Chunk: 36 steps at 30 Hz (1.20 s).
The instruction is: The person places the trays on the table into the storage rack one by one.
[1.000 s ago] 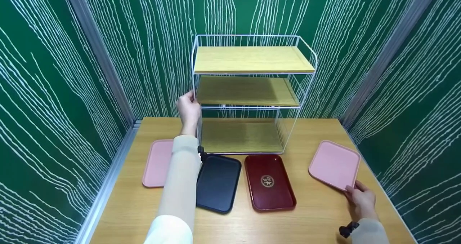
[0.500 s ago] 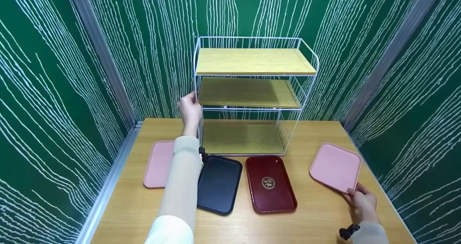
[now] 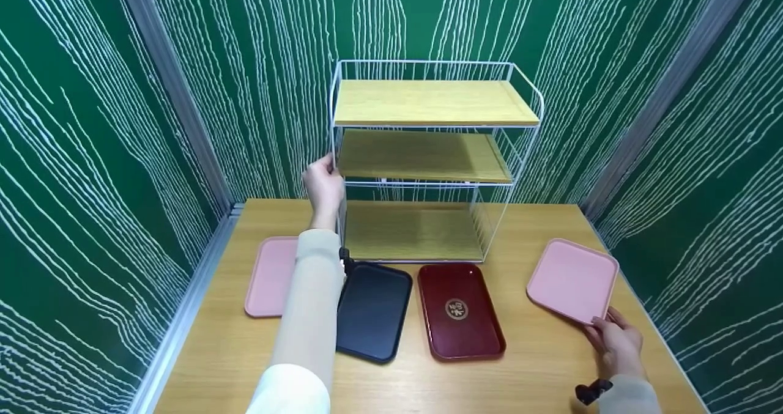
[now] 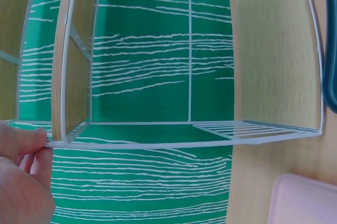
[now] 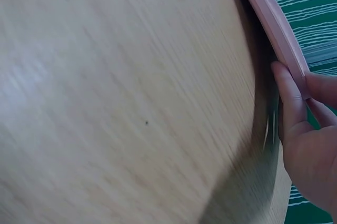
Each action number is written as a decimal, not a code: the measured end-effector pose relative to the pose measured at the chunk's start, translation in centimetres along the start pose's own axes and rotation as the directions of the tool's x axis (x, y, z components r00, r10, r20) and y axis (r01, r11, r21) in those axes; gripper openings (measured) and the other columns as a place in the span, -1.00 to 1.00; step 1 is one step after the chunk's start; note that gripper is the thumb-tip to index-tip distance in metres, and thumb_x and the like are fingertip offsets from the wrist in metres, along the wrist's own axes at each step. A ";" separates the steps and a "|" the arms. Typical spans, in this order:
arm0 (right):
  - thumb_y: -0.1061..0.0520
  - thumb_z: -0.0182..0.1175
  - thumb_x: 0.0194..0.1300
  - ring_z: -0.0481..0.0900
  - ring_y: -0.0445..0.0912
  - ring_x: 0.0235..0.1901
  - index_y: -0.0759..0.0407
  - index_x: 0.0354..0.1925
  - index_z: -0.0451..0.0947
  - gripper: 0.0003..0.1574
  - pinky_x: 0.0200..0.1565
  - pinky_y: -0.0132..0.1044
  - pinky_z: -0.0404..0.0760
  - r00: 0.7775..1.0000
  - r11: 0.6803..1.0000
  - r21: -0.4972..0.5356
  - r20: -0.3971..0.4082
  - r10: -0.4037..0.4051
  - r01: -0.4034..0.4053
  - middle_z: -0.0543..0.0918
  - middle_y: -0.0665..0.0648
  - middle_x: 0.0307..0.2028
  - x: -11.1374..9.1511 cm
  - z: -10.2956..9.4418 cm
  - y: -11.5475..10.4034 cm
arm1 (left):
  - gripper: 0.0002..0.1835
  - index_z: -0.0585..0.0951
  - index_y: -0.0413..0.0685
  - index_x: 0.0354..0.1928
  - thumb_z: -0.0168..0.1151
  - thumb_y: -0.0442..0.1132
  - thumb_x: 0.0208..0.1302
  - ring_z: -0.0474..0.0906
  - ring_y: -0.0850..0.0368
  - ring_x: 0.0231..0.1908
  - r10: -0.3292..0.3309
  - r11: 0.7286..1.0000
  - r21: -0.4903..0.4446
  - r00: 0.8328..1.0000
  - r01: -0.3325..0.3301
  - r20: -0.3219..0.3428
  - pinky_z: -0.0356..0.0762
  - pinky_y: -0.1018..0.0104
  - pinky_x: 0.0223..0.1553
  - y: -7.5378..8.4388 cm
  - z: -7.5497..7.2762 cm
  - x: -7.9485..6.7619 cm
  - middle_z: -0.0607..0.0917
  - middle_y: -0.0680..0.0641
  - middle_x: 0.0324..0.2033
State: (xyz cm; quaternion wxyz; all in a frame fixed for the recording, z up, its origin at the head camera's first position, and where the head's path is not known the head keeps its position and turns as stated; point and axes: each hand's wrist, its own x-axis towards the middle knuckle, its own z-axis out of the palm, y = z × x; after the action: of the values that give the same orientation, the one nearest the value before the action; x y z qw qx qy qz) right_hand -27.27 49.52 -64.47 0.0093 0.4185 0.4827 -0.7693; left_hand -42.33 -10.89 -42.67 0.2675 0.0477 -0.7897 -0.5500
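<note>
A three-tier shelf rack (image 3: 437, 102) with white wire sides and wooden boards stands at the back of the table. My left hand (image 3: 324, 186) pinches its front left wire post at the middle tier; in the left wrist view, thumb and fingers (image 4: 37, 142) close on that wire. At the right, my right hand (image 3: 618, 340) pinches the near corner of a pink tray (image 3: 574, 280). The right wrist view has the tray's edge (image 5: 276, 24) between thumb and fingers, with a shadow on the wood below that corner.
In front of the rack lie a dark blue tray (image 3: 374, 313) and a dark red tray (image 3: 462, 313) with a gold round emblem. Another pink tray (image 3: 269, 276) lies at the left, partly behind my left forearm. Green patterned walls enclose the wooden table (image 3: 428, 383).
Both hands keep their grips. The head view has shifted slightly, and the pink tray in my right hand sits about where it was.
</note>
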 end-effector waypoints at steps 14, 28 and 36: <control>0.33 0.38 0.43 0.56 -0.18 0.33 -0.55 0.66 0.04 0.22 0.31 -0.32 0.52 0.993 0.991 0.133 0.119 0.002 -0.018 0.24 -0.18 0.59 -1.4 1.3 -1.6 | -0.60 0.77 -0.21 0.16 0.09 -0.59 0.48 0.60 -0.01 -0.10 -0.024 0.999 -0.026 1.000 0.024 0.003 0.62 0.06 0.01 0.1 0.1 -0.1 0.80 -0.19 0.05; 0.46 0.37 0.35 0.75 -0.15 0.05 -0.38 0.63 0.22 0.17 0.23 -0.31 0.59 0.951 0.971 0.239 0.301 -0.073 -0.001 0.81 -0.14 -0.11 -4.3 2.9 -2.5 | -0.61 0.76 -0.23 0.17 0.10 -0.59 0.49 0.63 -0.03 -0.09 -0.014 1.000 -0.017 1.000 0.014 0.007 0.65 0.03 0.04 0.0 0.3 -0.1 0.79 -0.21 0.08; 0.47 0.34 0.38 0.80 -0.13 -0.04 -0.22 0.63 0.25 0.08 0.14 -0.31 0.66 0.920 0.967 0.222 0.340 -0.196 0.123 0.80 -0.11 -0.07 -5.8 3.5 -2.9 | -0.65 0.75 -0.23 0.20 0.11 -0.54 0.54 0.63 -0.03 -0.07 -0.029 0.999 -0.033 1.000 0.030 0.007 0.65 0.07 0.06 0.2 0.2 -0.2 0.78 -0.21 0.10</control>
State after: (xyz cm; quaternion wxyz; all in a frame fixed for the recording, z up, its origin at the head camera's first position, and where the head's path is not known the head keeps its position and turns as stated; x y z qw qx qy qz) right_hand -26.91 46.20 -57.87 -0.0069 0.2288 0.4271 -0.8748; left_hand -42.24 -10.56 -42.62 0.2574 0.0530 -0.7805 -0.5672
